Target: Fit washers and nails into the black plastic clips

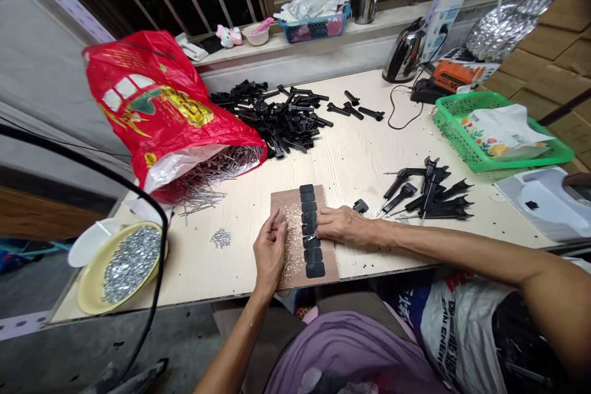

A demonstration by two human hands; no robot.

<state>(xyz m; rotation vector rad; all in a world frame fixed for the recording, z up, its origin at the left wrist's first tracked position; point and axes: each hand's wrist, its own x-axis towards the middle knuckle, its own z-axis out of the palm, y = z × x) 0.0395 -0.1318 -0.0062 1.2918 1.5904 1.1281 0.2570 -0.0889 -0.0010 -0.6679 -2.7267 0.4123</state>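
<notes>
A brown board (330, 258) lies near the table's front edge, scattered with small pale bits. Down its right part runs a column of black rounded pieces (315, 269). My right hand (341, 226) reaches in from the right, fingers bent together over the middle of the column; a small shiny bit shows by the fingertips, and what they grip is too small to name. On the board's left edge rests my left hand (271, 249), thumb and fingers curled close together, with anything between them hidden. A small pile of silvery parts (221, 238) sits left of the board.
A red bag (161, 98) spills metal rods (203, 197) at the left, above a yellow bowl (87, 286) of silvery parts. Black plastic pieces (290, 117) are heaped behind. Black assemblies with metal shafts (429, 191) and a green basket (489, 166) are at the right.
</notes>
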